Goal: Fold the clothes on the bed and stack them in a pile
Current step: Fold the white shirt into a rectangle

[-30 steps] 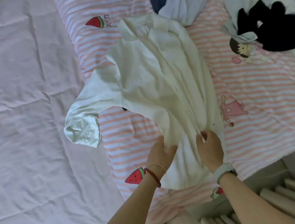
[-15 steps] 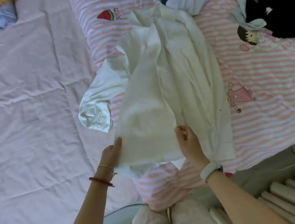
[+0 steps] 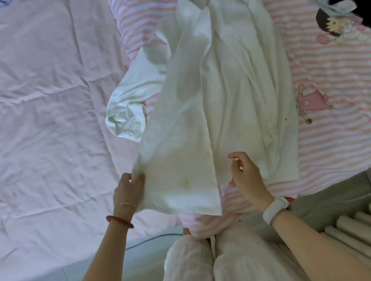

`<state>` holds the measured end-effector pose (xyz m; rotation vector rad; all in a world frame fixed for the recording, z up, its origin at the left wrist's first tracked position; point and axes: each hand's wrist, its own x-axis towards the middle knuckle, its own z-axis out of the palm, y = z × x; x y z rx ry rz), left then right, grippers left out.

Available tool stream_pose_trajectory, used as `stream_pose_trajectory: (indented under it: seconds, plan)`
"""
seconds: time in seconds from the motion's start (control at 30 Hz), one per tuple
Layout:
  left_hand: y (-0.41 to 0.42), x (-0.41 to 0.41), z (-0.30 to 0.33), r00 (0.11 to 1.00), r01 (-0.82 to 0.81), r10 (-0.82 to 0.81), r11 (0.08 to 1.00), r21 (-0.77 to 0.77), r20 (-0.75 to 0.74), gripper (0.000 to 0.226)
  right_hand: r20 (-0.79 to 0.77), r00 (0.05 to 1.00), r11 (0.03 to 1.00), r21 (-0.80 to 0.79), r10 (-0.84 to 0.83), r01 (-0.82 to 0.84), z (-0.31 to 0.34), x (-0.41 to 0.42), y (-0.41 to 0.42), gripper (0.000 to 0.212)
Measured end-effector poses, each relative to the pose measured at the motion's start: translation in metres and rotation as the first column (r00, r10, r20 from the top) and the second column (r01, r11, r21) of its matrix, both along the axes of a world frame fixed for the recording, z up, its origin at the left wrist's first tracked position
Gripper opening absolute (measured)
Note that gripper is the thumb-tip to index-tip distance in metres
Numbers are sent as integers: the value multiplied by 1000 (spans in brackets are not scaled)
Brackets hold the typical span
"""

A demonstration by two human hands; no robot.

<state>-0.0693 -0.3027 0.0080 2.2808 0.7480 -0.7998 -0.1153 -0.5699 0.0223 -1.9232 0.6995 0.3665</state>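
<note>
On the bed, a pale pink sheet (image 3: 36,112) covers the left side. Next comes the white shirt (image 3: 227,97), lying lengthwise on a pink striped quilt (image 3: 339,132), collar at the far end, hem toward the person. Its cuffed sleeve (image 3: 127,120) bunches leftward. The left hand (image 3: 128,189) pinches the raised front panel's side edge. The right hand (image 3: 247,175) hovers with fingers curled; whether they pinch any cloth cannot be told. Farther right, a black garment (image 3: 367,4) is cut off by the frame edge.
</note>
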Motion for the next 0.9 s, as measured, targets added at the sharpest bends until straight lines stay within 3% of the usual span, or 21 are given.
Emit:
stream_pose_trajectory:
  seconds: [0.07, 0.17, 0.27, 0.37, 0.43, 0.57, 0.67, 0.77, 0.83, 0.87, 0.9]
  plan:
    - [1, 1, -1, 993, 83, -72, 990, 114, -92, 47, -19, 999, 996, -87, 26, -28, -1, -6, -5, 23]
    - [-28, 8, 4, 956, 163, -207, 964, 209, 208, 53, 60, 995, 963, -251, -84, 97, -4, -8, -29, 28]
    - [-78, 15, 12, 844, 297, -340, 940, 165, 415, 42, 24, 975, 908, -360, -222, 216, -7, -6, -65, 32]
    - [-132, 20, 14, 775, 466, -419, 885, 21, 473, 37, -66, 973, 894, -412, -222, 176, -12, 1, -96, 38]
    - [-164, 21, 11, 753, 550, -459, 832, -68, 471, 38, -172, 976, 911, -410, -132, 51, -17, 12, -108, 38]
    - [-212, 20, 0, 699, 664, -541, 734, -144, 468, 42, -288, 958, 927, -360, 0, -109, -29, 30, -112, 12]
    - [-239, 19, -9, 670, 727, -639, 668, -158, 377, 51, -120, 976, 943, -302, -184, 141, -22, 29, -138, 12]
    - [-259, 21, -14, 607, 794, -785, 590, -147, 125, 56, 143, 925, 853, -357, -353, 381, 9, 24, -200, 15]
    - [-270, 25, -16, 655, 754, -747, 638, -158, 113, 50, 261, 903, 812, -402, -342, 423, 27, 22, -231, 12]
    - [-274, 29, -16, 733, 680, -658, 710, -183, 172, 44, 263, 931, 870, -359, -252, 337, 34, 23, -232, 8]
    - [-276, 32, -14, 830, 556, -515, 796, -239, 215, 38, 207, 976, 955, -268, -73, 128, 39, 24, -225, 6]
